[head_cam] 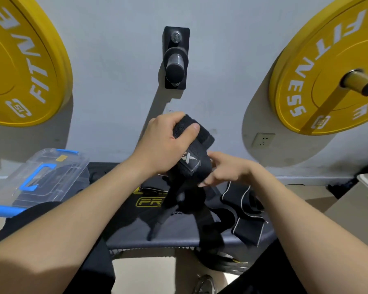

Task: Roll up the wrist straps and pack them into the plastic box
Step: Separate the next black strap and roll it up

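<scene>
Grey gym wall (115,60) across the top of the frame, with a yellow bumper plate (19,60) at upper left, a second yellow plate (316,71) on its peg at upper right, a bare black wall peg (175,64) at top centre and a white wall socket (263,140) right of centre. Below, a dark padded bench (136,230) filling the lower middle, serving as the work surface. At centre, lifted clear of the bench, a black wrist strap (191,164) with a logo patch, tail hanging toward the pad, probably raised so as to let the loose length fall straight for rolling. Left hand (168,143) uppermost, wrist bent, fingers and thumb wrapped firmly round the strap's top end. Right hand (227,169) lower and to the right, back toward the camera, fingertips against the strap just beneath the patch; thumb hidden, so impossible to tell whether pinching or merely steadying. Forearms reaching in from the bottom corners. More black straps with pale edging (242,209) heaped on the bench at lower right of centre, unrolled. Clear plastic box (41,177) with blue latches at middle left, beside the bench's left end, lid seemingly on, within easy reach for packing. Judged stage: early.
</scene>
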### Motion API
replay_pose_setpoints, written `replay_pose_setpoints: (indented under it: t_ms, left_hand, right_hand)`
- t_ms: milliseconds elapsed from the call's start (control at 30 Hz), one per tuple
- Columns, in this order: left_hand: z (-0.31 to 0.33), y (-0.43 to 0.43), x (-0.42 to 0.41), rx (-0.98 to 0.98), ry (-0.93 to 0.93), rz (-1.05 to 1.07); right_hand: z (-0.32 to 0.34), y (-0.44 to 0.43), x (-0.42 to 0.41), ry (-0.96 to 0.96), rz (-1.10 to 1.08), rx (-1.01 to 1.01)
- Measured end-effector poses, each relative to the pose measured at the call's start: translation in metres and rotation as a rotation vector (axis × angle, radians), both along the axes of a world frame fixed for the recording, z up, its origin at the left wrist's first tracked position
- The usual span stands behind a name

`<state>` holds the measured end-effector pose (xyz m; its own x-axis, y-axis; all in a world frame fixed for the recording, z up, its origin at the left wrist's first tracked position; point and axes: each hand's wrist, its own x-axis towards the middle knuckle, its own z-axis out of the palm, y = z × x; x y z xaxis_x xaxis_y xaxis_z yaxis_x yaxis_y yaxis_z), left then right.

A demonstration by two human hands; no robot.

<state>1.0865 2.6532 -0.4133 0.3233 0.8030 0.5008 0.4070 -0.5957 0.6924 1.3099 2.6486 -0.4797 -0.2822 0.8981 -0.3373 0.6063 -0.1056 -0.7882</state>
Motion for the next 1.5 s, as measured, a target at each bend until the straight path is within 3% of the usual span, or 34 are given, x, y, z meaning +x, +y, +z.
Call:
replay_pose_setpoints:
  t_ms: [167, 233, 300, 400, 467, 600, 700, 933, 1133, 1333, 1400, 1500]
  left_hand:
    - [0.005, -0.020, 0.008, -0.313, -0.100, -0.093]
    - [0.002, -0.019, 0.010, -0.498, -0.032, -0.070]
    - [-0.006, -0.019, 0.011, -0.647, 0.154, -0.044]
    - [-0.024, -0.027, 0.014, -0.753, 0.419, -0.051]
    - [-0.038, -0.032, 0.018, -0.800, 0.531, -0.060]
    - [-0.057, -0.032, 0.026, -0.731, 0.912, -0.051]
    - [-0.071, -0.029, 0.028, -0.669, 1.105, -0.136]
    - [-0.102, 0.000, 0.036, -0.602, 1.136, -0.172]
    - [-0.115, 0.016, 0.037, -0.465, 1.250, -0.168]
    - [-0.131, 0.017, 0.040, -0.433, 1.280, -0.468]
    - [-0.137, 0.015, 0.043, -0.441, 1.344, -0.510]
    - [-0.140, 0.015, 0.048, -0.462, 1.342, -0.522]
  right_hand:
    - [0.010, -0.042, 0.006, 0.409, 0.154, -0.279]
    - [0.004, -0.054, 0.002, 0.408, 0.108, -0.383]
    - [-0.006, -0.062, 0.003, 0.172, 0.050, -0.379]
    - [-0.023, -0.067, 0.025, -0.459, 0.028, -0.232]
    - [-0.036, -0.071, 0.044, -0.756, -0.054, -0.119]
    - [-0.064, -0.080, 0.058, -0.915, -0.193, -0.026]
    - [-0.093, -0.080, 0.054, -0.921, -0.221, -0.011]
    - [-0.107, -0.064, 0.037, -0.863, -0.152, -0.078]
    - [-0.092, -0.043, 0.011, -0.739, -0.314, 0.171]
    - [-0.112, -0.049, -0.012, -0.552, 0.156, -0.099]
    - [-0.106, -0.044, -0.005, -0.579, 0.101, -0.041]
    - [-0.089, -0.035, 0.026, -0.638, -0.248, 0.101]
